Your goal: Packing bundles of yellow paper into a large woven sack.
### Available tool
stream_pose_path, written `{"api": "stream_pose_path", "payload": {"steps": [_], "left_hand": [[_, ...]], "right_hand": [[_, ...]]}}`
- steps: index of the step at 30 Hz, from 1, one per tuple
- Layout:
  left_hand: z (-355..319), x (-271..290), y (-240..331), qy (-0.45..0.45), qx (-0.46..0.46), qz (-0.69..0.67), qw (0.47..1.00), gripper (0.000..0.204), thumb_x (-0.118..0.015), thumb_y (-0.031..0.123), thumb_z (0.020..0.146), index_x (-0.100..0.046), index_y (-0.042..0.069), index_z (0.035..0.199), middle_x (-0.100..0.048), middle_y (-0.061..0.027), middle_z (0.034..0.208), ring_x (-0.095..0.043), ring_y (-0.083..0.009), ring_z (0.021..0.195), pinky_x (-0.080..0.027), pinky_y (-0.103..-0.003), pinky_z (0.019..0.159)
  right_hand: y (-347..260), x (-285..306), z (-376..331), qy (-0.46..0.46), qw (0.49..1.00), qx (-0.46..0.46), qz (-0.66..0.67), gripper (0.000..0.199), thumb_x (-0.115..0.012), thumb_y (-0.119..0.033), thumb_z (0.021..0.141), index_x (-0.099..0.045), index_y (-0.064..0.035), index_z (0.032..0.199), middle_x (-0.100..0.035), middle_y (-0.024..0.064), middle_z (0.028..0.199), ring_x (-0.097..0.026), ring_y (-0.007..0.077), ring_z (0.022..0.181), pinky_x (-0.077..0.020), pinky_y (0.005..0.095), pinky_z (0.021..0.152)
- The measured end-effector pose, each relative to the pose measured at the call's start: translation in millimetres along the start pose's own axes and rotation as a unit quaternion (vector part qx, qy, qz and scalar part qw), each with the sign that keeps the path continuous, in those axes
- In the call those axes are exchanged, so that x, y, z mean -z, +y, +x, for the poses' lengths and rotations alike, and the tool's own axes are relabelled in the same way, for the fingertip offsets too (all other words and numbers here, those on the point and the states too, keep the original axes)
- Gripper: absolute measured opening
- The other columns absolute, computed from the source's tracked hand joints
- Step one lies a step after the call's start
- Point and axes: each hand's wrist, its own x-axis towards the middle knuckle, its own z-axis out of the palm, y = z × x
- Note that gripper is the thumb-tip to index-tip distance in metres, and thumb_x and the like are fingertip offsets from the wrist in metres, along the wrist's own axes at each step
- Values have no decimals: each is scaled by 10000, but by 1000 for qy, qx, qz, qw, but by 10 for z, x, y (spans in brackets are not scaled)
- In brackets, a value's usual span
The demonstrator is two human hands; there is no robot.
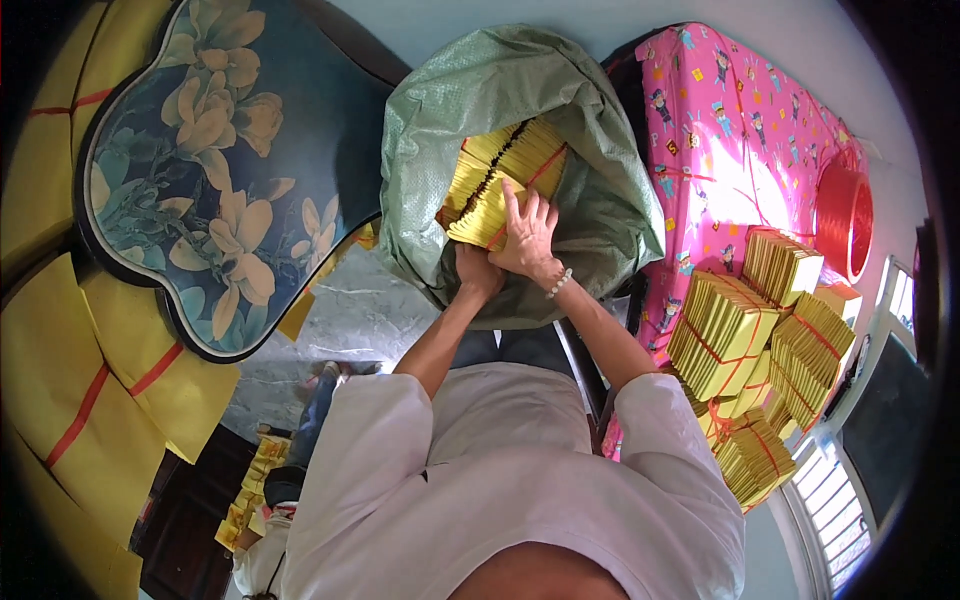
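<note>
A green woven sack [430, 110] stands in front of me with its mouth wide and its rim folded outward. Inside lie bundles of folded yellow paper [535, 150], stacked in rows and tied with red string. My right hand [528, 238], a beaded bracelet at its wrist, rests on the nearest bundle of yellow paper [482, 215] with its fingers spread. Just left of it, my left hand [477, 268] is closed at the near end of that same bundle; most of its fingers are hidden.
To the left is a dark flower-patterned board or tabletop [245, 180]; large yellow packs [70, 370] with red bands lie beyond. A pink patterned covered surface [690, 120] on the right carries a red string roll [843, 222] and tied yellow bundles [722, 335]. Another person [270, 540] is at lower left.
</note>
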Motion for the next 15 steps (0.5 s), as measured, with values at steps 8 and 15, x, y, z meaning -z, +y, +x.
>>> {"api": "stream_pose_path", "payload": {"steps": [8,15], "left_hand": [[51,-231,-88,-35,-21,-390,920,614,-398,404,897,-279,120,1428,-300,-88,1472,-234,-261,1369,-162,-416,1123],[199,64,-180,-125,-129,4,984,686,-404,457,878,-235,99,1438,-248,-114,1490,-230,-280,1369,-169,-411,1129]], "right_hand": [[-117,-3,-48,8,1000,-21,17,1250,-799,-379,407,-147,-183,1456,-260,260,1327,-250,436,1253,-194,603,1025],[92,-279,-169,74,997,17,16,1190,-786,-367,443,-176,-203,1451,-263,251,1318,-259,437,1238,-196,615,1006]]}}
